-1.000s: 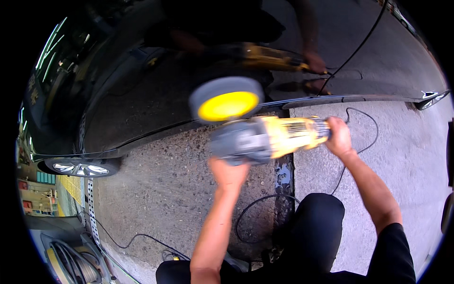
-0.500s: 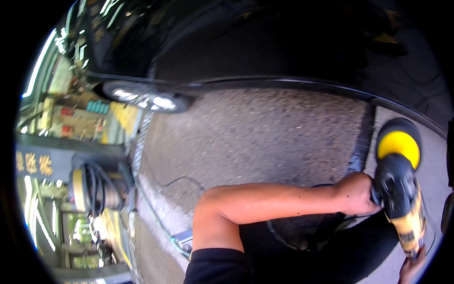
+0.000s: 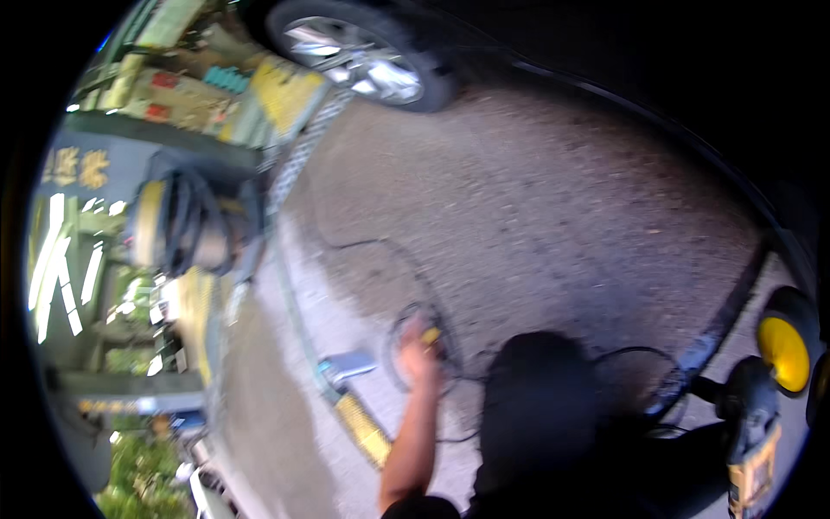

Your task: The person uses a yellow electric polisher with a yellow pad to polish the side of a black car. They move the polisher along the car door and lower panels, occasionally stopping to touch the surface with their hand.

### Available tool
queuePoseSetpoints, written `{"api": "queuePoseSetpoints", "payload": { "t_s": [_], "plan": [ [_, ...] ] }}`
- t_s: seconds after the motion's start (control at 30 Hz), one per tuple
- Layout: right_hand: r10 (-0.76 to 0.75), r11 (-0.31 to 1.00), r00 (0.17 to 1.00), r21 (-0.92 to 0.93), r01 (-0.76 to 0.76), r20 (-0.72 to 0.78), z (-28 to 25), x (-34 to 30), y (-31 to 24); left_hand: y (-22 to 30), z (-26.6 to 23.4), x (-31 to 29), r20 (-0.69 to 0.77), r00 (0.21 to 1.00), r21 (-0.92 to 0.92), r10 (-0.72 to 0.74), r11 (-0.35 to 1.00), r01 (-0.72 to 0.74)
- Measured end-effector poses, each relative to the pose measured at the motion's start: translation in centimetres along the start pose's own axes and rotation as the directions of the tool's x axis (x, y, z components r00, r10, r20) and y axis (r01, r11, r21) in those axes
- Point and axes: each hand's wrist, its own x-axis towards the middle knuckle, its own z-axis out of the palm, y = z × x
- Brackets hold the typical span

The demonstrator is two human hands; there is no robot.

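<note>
My left hand [image 3: 418, 350] reaches down over a loop of black cable [image 3: 391, 333] on the ground, smeared by motion. A small yellow-and-dark thing [image 3: 432, 336] shows beside its fingers; whether they grip it is unclear. At the right edge a power polisher [image 3: 750, 415] with a black head, tan-yellow body and yellow pad [image 3: 784, 353] is partly cut off. Its side handle [image 3: 707, 389] has no hand on it. My right hand is out of the picture.
A dark car [image 3: 605, 43] with a silver-spoked wheel [image 3: 372, 60] stands along the far side. At left are a hose reel [image 3: 194, 229] and a pale green hose [image 3: 290, 303]. A metal grate [image 3: 303, 156] crosses the floor. A blue-grey flat object [image 3: 350, 363] lies near my left arm.
My left hand has let go of the polisher's side handle and moved left and down to the cable. The view has swung, and the polisher sits lower and farther right.
</note>
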Motion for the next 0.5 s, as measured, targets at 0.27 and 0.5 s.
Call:
{"api": "queuePoseSetpoints", "payload": {
  "t_s": [0.27, 0.5],
  "plan": [
    [0.079, 0.976, 0.982, 0.186, -0.111, 0.174, -1.2, 9.4, -13.1, -19.0, -1.6, -8.5, -0.372, 0.854, -0.087, -0.364, 0.929, 0.359],
    [0.077, 0.992, 0.989, 0.093, -0.089, 0.127, -3.4, 10.5, -15.1, -24.9, -6.1, -9.2, -0.498, 0.75, -0.065, -0.435, 0.881, 0.468]
  ]
}}
